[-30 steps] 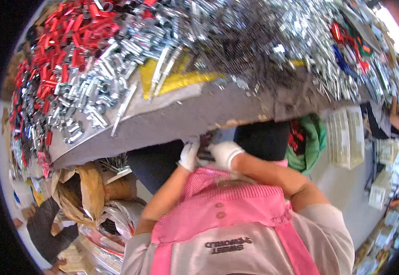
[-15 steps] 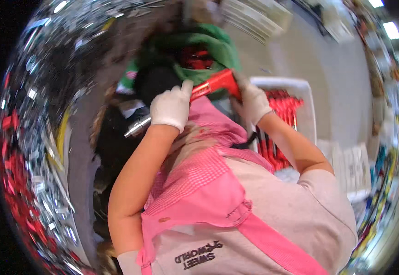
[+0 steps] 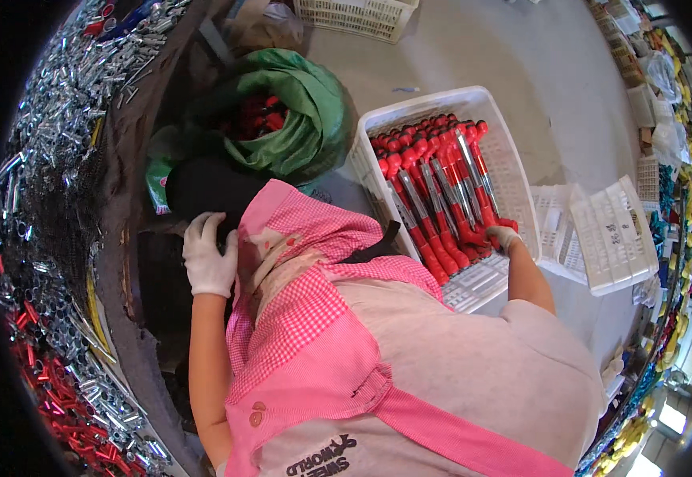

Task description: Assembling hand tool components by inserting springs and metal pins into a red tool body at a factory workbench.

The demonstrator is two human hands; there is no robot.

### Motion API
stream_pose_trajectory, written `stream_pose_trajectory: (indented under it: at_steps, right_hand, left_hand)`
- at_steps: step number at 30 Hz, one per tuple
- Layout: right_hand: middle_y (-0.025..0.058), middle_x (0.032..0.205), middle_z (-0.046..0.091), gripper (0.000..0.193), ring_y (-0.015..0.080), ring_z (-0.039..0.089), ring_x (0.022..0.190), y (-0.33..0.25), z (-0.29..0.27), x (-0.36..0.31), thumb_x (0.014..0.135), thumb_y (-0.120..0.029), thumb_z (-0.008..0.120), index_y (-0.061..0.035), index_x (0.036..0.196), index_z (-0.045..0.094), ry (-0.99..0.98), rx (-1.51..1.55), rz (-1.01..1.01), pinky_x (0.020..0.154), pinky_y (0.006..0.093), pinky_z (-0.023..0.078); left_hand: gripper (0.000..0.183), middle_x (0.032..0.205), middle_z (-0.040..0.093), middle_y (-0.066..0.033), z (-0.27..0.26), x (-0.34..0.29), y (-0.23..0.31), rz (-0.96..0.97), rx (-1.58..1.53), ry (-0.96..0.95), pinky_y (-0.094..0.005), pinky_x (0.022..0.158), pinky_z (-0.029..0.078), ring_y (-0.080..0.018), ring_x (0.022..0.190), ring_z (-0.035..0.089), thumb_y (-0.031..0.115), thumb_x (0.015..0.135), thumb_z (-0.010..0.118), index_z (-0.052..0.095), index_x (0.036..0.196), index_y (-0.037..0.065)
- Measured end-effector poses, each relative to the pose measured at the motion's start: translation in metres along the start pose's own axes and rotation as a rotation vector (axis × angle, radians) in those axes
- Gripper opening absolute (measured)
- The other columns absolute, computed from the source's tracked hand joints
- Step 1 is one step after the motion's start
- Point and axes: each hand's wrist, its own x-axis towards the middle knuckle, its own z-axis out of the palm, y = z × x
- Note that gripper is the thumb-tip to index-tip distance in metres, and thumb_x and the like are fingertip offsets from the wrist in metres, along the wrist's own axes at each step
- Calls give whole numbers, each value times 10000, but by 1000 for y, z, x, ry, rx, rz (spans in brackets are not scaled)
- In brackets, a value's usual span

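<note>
My right hand, in a white glove, reaches into a white plastic crate on the floor. Its fingers curl over the end of a red-handled metal tool lying on the row of several like tools in the crate. My left hand, also gloved, rests flat on my dark-trousered knee with its fingers apart and nothing in it. A pink checked apron covers my front.
A green sack holding red parts stands left of the crate. A work table heaped with silver tubes and red sleeves runs down the left. Flat white crates lie at right on the grey floor.
The view has swung from the table down to the floor crate. Both hands held a red-handled tool before; now the right hand has carried it into the crate and the left rests on my knee.
</note>
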Motion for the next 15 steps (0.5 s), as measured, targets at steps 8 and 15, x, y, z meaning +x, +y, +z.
stream_pose_trajectory:
  at_steps: [8,15]
  right_hand:
    - [123,989,664,484,305,626,879,18,-31,54,681,-245,719,-111,1134,612,184,-958,-73,731,387,518]
    - [133,967,667,678,203,641,782,21,2,34,709,-289,711,-96,1312,467,-451,-1166,-221,656,364,525]
  left_hand:
    - [333,1125,565,-114,2,-20,-6,-100,57,-141,-400,927,428,-322,1081,520,152,767,651,584,1088,96]
    - [445,1179,566,-134,7,-32,-10,-230,-17,-225,-405,953,418,-327,1107,519,169,791,621,525,1221,113]
